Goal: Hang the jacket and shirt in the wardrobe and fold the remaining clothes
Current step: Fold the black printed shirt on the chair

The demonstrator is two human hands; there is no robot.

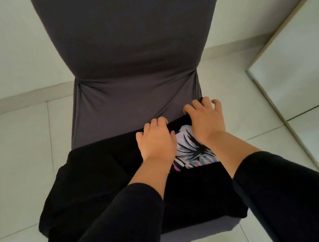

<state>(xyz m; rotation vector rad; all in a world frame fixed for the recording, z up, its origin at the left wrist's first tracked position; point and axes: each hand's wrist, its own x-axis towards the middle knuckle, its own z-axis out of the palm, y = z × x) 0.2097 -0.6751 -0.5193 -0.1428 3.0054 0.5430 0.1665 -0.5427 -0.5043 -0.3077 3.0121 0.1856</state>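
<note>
Black printed T-shirt (106, 184) on seat

Inspection of my own person, head view. Both my arms are clothed in plain black long sleeves of a smooth, close-fitting fabric with no print, seam marking or button visible. Each sleeve is pushed back and ends partway along the forearm, leaving wrist and hand bare. My left hand (156, 138) and right hand (206, 119) carry no ring, watch, bracelet or glove. Fingernails are short and unpainted.

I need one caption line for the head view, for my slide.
Both hands grip the black printed T-shirt's far edge on the grey chair.
</note>
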